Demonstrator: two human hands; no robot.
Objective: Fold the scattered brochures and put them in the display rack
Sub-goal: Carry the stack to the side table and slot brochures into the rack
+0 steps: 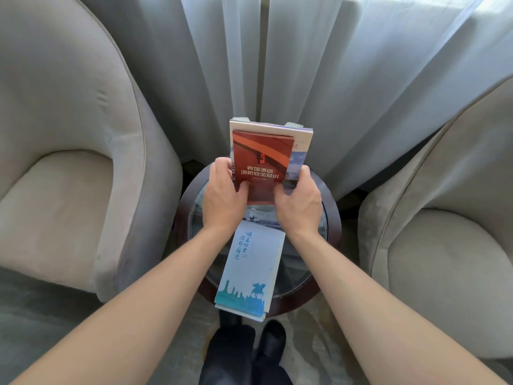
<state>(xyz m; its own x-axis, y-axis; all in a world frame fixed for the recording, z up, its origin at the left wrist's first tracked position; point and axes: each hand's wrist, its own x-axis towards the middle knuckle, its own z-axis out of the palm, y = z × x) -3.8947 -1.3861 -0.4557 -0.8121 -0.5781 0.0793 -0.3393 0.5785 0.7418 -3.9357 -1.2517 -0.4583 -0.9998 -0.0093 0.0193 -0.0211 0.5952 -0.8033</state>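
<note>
A folded red brochure point(261, 159) with white lettering stands upright in front of other pale brochures point(301, 147) in a clear display rack point(241, 119) at the back of the small round table point(331, 218). My left hand point(224, 195) grips the red brochure's lower left edge, thumb on its front. My right hand point(299, 201) holds the lower right edge of the same stack. A white and teal folded brochure point(249, 273) lies flat on the table between my forearms, its near end overhanging the table's front edge.
Two beige armchairs flank the table, one on the left point(69, 162) and one on the right point(444, 218). Sheer white curtains point(305, 65) hang behind. My dark shoes point(258, 343) stand on the floor below the table.
</note>
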